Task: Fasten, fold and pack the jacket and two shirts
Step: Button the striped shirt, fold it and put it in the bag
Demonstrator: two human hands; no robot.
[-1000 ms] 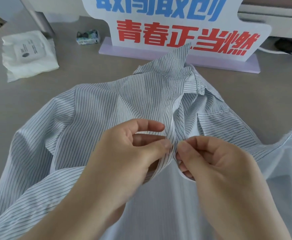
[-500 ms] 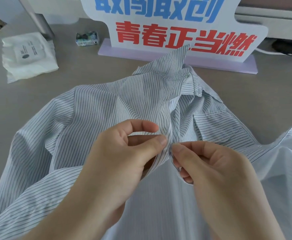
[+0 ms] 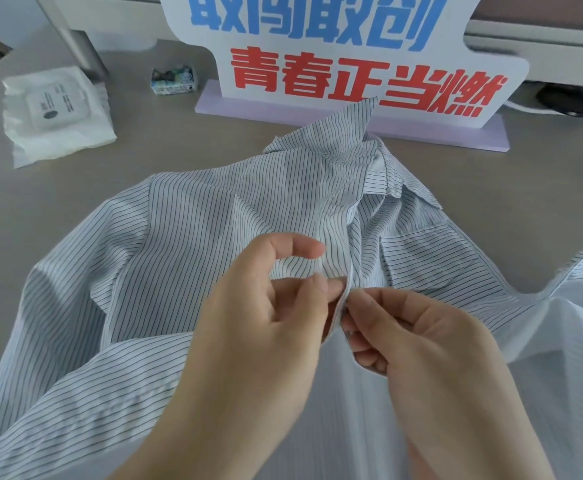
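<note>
A white shirt with thin dark stripes (image 3: 193,244) lies spread on the grey table, collar pointing away from me toward the sign. My left hand (image 3: 266,327) pinches the left front edge of the shirt between thumb and fingers at the placket. My right hand (image 3: 418,344) pinches the right front edge right beside it, fingertips almost touching the left hand's. The button itself is hidden between the fingers. Below my hands the shirt front hangs open. No jacket or second shirt is in view.
A standing sign with blue and red characters (image 3: 352,64) on a lilac base is just behind the collar. A white wipes pack (image 3: 54,116) lies at far left, a small printed packet (image 3: 174,79) beside the sign, a dark object (image 3: 570,98) at far right.
Both hands have stayed at the placket. The left forefinger has lifted away from the thumb, and the two front edges have been drawn closer together.
</note>
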